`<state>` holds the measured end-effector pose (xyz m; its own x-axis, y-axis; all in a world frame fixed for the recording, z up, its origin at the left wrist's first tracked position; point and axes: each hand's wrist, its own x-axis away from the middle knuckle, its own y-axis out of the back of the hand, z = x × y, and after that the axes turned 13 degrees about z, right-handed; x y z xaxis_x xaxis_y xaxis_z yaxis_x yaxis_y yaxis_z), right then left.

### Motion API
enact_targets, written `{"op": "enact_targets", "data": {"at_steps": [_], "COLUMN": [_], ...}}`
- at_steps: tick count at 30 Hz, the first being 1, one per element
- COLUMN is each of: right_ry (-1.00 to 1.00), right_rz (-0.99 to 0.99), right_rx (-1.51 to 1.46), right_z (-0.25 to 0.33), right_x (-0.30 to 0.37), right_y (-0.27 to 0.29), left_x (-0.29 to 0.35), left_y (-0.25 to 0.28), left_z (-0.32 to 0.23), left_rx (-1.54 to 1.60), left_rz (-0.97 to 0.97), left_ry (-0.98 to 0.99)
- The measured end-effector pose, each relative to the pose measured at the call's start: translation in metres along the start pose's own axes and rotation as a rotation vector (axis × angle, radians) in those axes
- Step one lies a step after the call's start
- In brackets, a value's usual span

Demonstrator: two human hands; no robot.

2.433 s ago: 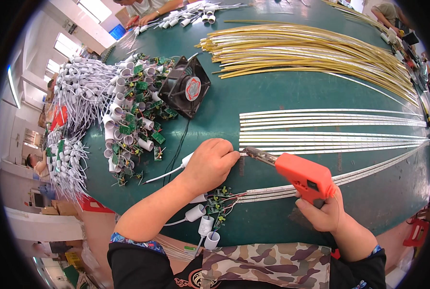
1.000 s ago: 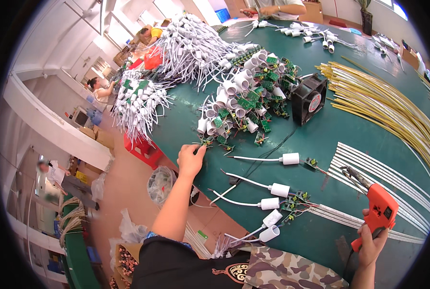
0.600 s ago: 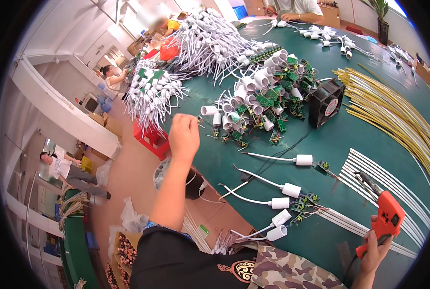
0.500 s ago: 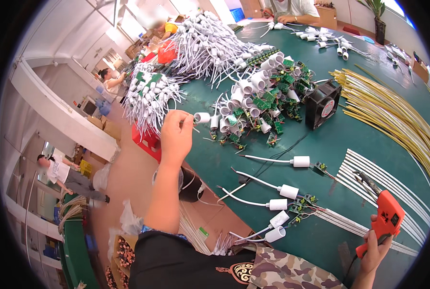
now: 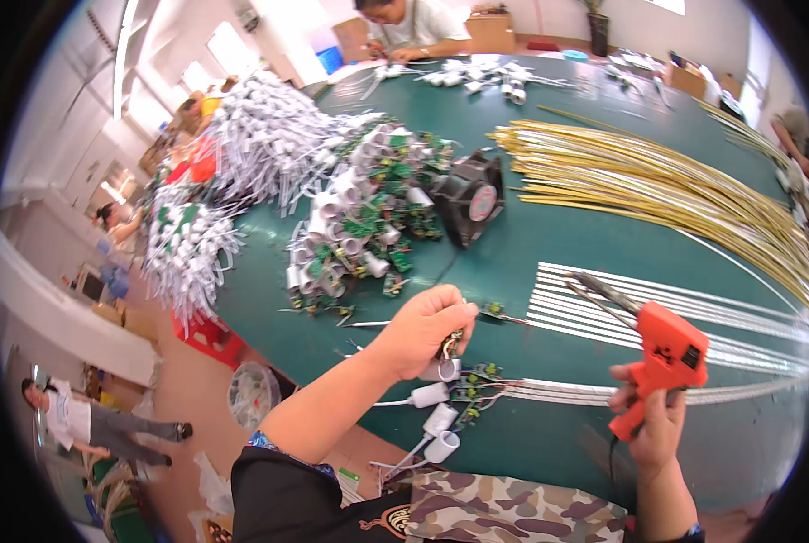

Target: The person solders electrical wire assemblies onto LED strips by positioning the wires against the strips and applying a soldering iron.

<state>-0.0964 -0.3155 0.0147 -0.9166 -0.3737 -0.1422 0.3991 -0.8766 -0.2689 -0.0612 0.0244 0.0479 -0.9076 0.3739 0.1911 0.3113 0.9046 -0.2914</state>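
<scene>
My left hand [image 5: 427, 333] is closed in a pinch on a small circuit board [image 5: 453, 343]. A white cylindrical cap [image 5: 447, 369] hangs just under those fingers. My right hand [image 5: 655, 418] grips a red soldering gun [image 5: 674, 348] by its handle. The gun's dark tip [image 5: 585, 279] points up and left, over the ends of several white strips [image 5: 594, 312]. Below my left hand, several green boards [image 5: 478, 380] are wired to strip ends, with white caps [image 5: 440, 446] beside them. Another board [image 5: 495, 310] lies at a strip end, right of my left fingertips.
A heap of white caps with boards [image 5: 354, 222] stands at left centre, beside a black fan [image 5: 470, 195]. Behind it are wired caps [image 5: 268, 127]. Yellow strips [image 5: 649, 176] lie at the far right. A person [image 5: 422, 32] works across the green table [image 5: 504, 244].
My left hand has come from the heap's near edge, rightward and nearer, to beside the strip-end boards, bringing the cap and board. My right hand still holds the soldering gun. The view has turned right.
</scene>
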Motion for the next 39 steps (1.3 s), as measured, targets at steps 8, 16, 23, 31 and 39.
{"op": "enact_targets", "data": {"at_steps": [8,16,23,31,39], "right_ry": [0.491,0.428,0.625,0.808,0.209], "right_rz": [0.221,0.3,0.33,0.35,0.127], "right_rx": [0.655,0.739,0.941,1.032,-0.041], "right_z": [-0.021,-0.023,-0.003,-0.011,-0.027], "right_x": [-0.024,-0.031,-0.043,-0.042,-0.025], "right_y": [-0.011,-0.005,-0.008,-0.004,-0.022], "left_x": [-0.062,-0.083,-0.089,-0.094,-0.058], "left_y": [-0.096,-0.116,-0.119,-0.126,-0.101], "left_z": [0.011,0.031,0.052,0.077,0.045], "left_rx": [0.424,0.179,0.164,0.133,0.543], "left_rz": [0.178,0.237,0.227,0.229,0.453], "left_ry": [0.319,0.447,0.467,0.46,0.331]}}
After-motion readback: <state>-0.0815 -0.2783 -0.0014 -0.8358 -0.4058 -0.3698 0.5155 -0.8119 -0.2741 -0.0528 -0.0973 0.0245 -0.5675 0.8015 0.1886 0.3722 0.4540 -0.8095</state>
